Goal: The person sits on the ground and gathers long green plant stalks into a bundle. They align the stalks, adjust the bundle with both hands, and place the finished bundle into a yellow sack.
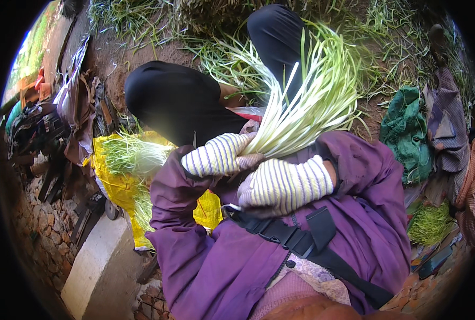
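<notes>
My left hand [221,154], in a striped white knitted glove with worn, dirty fingers, is closed round the base of a bunch of garlic chives [312,101]. The long flat leaves run from white near the hand to pale green at the tips. They fan out up and right, across my lap and knee. Just below, in front of my waist, my right hand [285,184] wears a matching glove. Its fingers are curled in, and what they hold, if anything, is hidden. A small pale edge shows by its knuckles, close to the black strap [269,229].
To my left, more pale chives [136,154] lie on a yellow plastic sack [112,184] beside a concrete block [99,261]. Cut greens [131,21] litter the ground ahead. At right are a green mesh sack [407,133], hanging cloths [448,122] and another green bundle [429,223].
</notes>
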`<state>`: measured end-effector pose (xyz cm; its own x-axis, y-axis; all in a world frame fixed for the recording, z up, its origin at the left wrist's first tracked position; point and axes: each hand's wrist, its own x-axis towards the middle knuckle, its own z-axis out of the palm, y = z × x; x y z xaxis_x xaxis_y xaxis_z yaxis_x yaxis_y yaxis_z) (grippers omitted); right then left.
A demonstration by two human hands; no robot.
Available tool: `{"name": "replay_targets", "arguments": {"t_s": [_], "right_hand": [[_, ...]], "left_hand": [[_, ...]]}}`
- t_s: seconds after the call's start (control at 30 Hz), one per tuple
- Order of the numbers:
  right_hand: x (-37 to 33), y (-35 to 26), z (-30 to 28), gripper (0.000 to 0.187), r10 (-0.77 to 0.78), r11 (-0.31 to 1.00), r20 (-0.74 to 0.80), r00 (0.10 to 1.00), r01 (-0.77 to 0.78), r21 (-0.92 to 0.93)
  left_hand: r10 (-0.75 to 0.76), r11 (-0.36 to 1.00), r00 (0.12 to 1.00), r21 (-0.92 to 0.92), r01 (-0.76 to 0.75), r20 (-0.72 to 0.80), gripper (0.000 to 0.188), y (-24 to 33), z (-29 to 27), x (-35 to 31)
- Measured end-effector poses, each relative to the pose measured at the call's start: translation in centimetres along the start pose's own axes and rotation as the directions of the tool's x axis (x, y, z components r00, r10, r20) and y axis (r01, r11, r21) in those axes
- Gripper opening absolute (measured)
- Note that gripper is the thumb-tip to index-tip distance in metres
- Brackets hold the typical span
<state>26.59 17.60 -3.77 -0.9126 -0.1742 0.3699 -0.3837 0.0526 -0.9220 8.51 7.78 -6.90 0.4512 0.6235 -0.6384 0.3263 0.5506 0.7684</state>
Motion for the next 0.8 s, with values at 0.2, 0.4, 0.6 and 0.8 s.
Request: {"name": "replay_targets", "arguments": {"t_s": [0.2,0.4,0.6,0.8], "right_hand": [[1.1,-0.9,-1.7,0.01,-0.121,0.966,-0.057,0.991,0.13,0.225],[-5.1,1.9,-13.8,0.034,-0.085,0.483,-0.775,0.626,-0.655,-0.582],[-5.9,1.6,-11.1,0.042,0.094,0.722,-0.578,0.811,-0.455,-0.521],[0.1,4.9,-8.7,0.037,0.09,0.952,0.097,0.991,-0.057,-0.301]], "left_hand": [[0.066,0.997,0.994,0.051,-0.062,-0.082,0.049,0.3,1.1,0.4],[-0.006,0.991,0.99,0.13,0.025,-0.139,0.069,1.7,2.2,-0.5],[-0.053,0.987,0.993,0.147,0.068,-0.104,0.058,2.5,1.3,0.4],[0.012,0.663,0.983,0.737,0.128,-0.182,0.053,5.4,0.6,-2.0]]}}
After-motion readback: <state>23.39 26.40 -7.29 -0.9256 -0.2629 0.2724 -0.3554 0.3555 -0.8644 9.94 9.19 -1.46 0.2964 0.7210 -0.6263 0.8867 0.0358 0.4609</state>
